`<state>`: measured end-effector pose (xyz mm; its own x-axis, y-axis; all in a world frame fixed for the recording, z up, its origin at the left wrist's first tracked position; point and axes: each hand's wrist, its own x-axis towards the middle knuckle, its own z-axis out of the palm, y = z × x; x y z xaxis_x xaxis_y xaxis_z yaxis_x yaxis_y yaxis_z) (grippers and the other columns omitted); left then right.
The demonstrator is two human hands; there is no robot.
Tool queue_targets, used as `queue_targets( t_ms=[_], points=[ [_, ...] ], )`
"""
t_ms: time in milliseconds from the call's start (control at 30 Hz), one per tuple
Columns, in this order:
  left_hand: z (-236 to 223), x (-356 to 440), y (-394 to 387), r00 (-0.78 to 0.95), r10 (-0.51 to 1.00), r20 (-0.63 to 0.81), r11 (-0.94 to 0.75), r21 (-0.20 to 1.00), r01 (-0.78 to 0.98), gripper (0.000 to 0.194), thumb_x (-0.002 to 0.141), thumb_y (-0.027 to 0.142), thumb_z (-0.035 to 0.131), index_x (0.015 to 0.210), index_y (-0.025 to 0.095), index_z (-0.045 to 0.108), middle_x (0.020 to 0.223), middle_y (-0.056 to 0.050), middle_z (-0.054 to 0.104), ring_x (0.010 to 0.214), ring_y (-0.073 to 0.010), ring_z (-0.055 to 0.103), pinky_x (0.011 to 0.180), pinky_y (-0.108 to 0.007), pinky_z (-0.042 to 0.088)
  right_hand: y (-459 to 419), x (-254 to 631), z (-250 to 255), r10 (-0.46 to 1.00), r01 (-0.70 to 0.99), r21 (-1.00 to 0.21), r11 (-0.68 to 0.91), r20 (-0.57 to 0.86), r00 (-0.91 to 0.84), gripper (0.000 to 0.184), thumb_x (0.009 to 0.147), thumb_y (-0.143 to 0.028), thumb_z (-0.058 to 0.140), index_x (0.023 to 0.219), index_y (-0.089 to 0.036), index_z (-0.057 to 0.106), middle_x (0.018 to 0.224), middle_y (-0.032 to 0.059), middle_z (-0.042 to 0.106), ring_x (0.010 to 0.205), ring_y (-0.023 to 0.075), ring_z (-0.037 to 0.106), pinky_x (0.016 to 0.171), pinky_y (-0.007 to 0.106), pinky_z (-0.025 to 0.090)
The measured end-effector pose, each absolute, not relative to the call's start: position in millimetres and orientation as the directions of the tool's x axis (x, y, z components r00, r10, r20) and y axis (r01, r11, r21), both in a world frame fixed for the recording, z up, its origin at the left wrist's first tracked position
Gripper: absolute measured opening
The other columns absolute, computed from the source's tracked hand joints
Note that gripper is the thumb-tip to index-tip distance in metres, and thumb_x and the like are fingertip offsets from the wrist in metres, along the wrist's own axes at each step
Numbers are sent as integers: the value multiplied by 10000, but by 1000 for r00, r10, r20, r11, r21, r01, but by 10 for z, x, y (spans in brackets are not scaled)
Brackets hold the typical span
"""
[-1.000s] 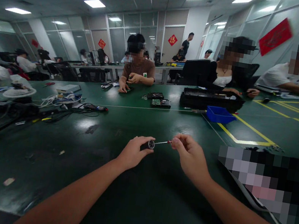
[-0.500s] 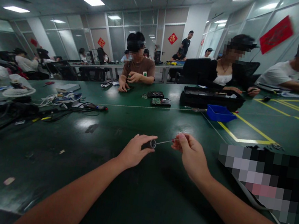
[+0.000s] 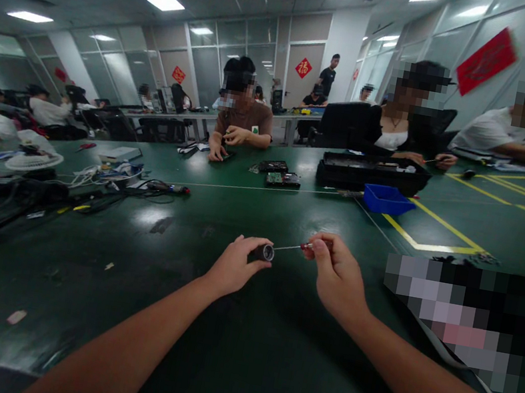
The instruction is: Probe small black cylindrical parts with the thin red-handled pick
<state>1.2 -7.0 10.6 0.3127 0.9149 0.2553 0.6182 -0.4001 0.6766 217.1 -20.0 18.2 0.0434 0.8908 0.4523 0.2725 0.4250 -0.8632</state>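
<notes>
While the left hand [image 3: 235,265] holds a short dark cylinder [image 3: 265,252] in its grip, with the round end visible, the right hand [image 3: 337,268] pinches a thin metal rod [image 3: 290,248] with a red part. The rod points toward the cylinder; whether they touch, I cannot tell. Both are above the green counter [image 3: 223,359], nearer than the blue tray [image 3: 386,201].
</notes>
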Motion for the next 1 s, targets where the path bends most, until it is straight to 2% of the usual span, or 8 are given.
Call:
queue_targets(
  t_ms=[167,533,633,767,933,1000],
  points=[
    [121,19,-83,324,911,257,-409,673,616,340,867,263,688,1203,280,640,1162,-41,669,1105,-268,589,1154,-577,288,-200,2186,214,895,320,-851,417,446,19,264,989,-453,459,956,-224,586,838,48,687,787,209,658,731,355,501],
    [96,19,-77,327,908,263,-415,677,608,360,860,266,705,1212,289,635,1189,-33,667,1131,-259,583,1179,-577,236,-210,2168,218,910,247,-883,399,414,11,264,982,-448,472,953,-216,592,836,42,682,784,197,653,744,348,504],
    [94,21,-74,343,900,270,-432,667,608,364,863,259,704,1218,288,630,1209,-28,666,1154,-254,576,1190,-579,202,-234,2168,263,912,300,-870,391,409,-1,282,964,-469,502,956,-215,623,815,38,690,765,198,661,705,332,496],
    [96,18,-76,376,888,265,-453,650,610,364,865,251,703,1220,288,632,1201,-20,671,1149,-251,580,1187,-583,199,-249,2196,324,920,433,-824,366,389,-37,295,934,-484,547,898,-214,661,656,4,637,612,180,613,587,306,438],
    [113,16,-91,374,890,259,-449,636,628,369,865,246,702,1226,273,634,1208,-29,669,1138,-261,575,1177,-589,221,-237,2222,307,894,378,-813,442,437,-104,220,962,-370,477,995,-216,631,760,16,675,723,189,650,643,304,457],
    [113,19,-94,376,890,260,-451,633,629,367,864,241,704,1222,270,635,1206,-27,671,1136,-257,575,1178,-589,221,-236,2224,293,900,392,-814,429,423,-108,243,966,-397,472,947,-221,639,716,7,652,671,184,624,611,303,439]
  ],
)
